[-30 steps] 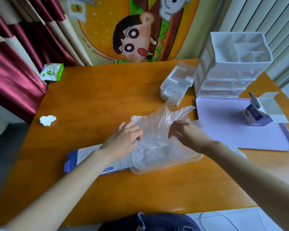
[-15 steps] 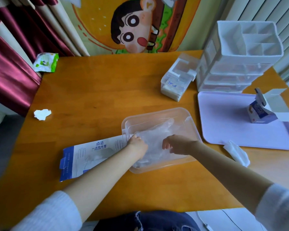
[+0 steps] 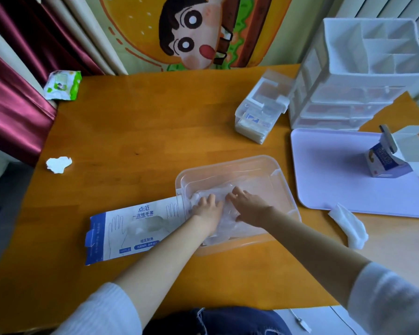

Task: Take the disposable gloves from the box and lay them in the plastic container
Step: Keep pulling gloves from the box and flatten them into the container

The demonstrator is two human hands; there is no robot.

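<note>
A clear plastic container (image 3: 264, 163) sits on the wooden table near the front middle. Thin transparent disposable gloves (image 3: 230, 224) lie flat on its floor. My left hand (image 3: 207, 209) and my right hand (image 3: 248, 205) are both inside the container, side by side, pressing down on the gloves with fingers stretched out. The flat white and blue glove box (image 3: 128, 229) lies on the table to the left, with its right end touching the container's left wall.
A lilac tray (image 3: 336, 170) with a small opened carton (image 3: 387, 158) lies at the right. A white drawer organiser (image 3: 363, 76) and a small clear box (image 3: 261, 114) stand behind. A crumpled tissue (image 3: 348, 224), a paper scrap (image 3: 58, 164) and a wipes pack (image 3: 62, 84) lie around.
The gloves, held up over the container a second ago, have come down into it. Both hands went from gripping them to pressing them flat with open fingers.
</note>
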